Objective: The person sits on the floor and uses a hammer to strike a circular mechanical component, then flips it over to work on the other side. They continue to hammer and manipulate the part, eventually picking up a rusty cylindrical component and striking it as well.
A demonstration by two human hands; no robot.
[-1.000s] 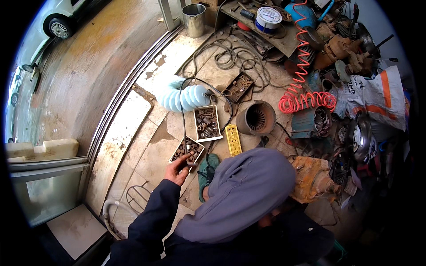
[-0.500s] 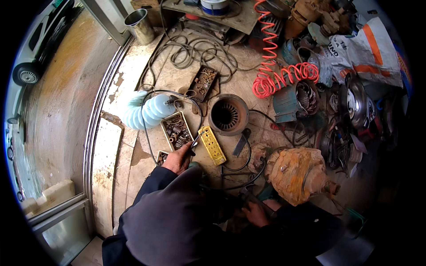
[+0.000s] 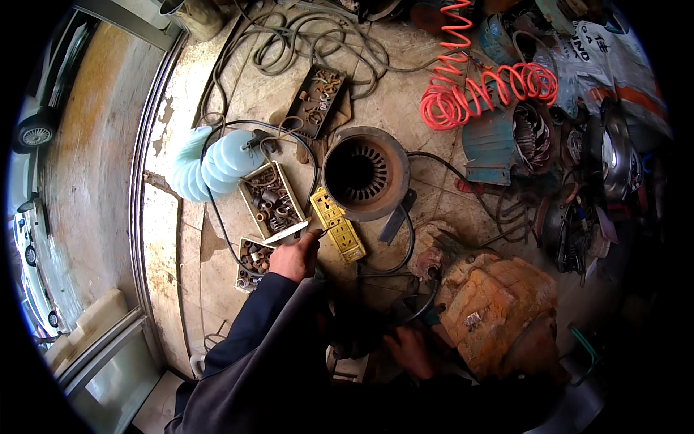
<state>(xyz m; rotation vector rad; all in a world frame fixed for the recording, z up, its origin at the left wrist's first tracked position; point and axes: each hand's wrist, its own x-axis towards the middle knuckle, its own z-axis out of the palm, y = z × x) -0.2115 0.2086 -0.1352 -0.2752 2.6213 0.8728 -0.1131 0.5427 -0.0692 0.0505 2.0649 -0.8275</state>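
I see a knife [image 3: 285, 232] with a pale blade in my left hand [image 3: 295, 257]; my fingers are curled shut around its handle, and the blade sticks out to the left past my fingers, over the near end of the tray of metal bits [image 3: 271, 200]; the yellow power strip [image 3: 337, 224] is my landmark, and the knife lies just left of it; my left hand sits right below the strip's near end, close to it; a second small tray of rusty bits [image 3: 253, 260] lies left of the strip, just beside my left hand; a pale blue ribbed hose [image 3: 210, 163] lies further left of the strip, past the first tray; a round motor shell [image 3: 365, 172] stands just above and right of the strip; a third tray [image 3: 315, 100] lies well above the strip; a red coiled hose [image 3: 481, 90] lies far up and right of it; my right hand [image 3: 410, 352] is well below and right of the strip, in shadow beside a rusty orange lump [image 3: 499, 307]; I cannot tell if its fingers are open or shut.
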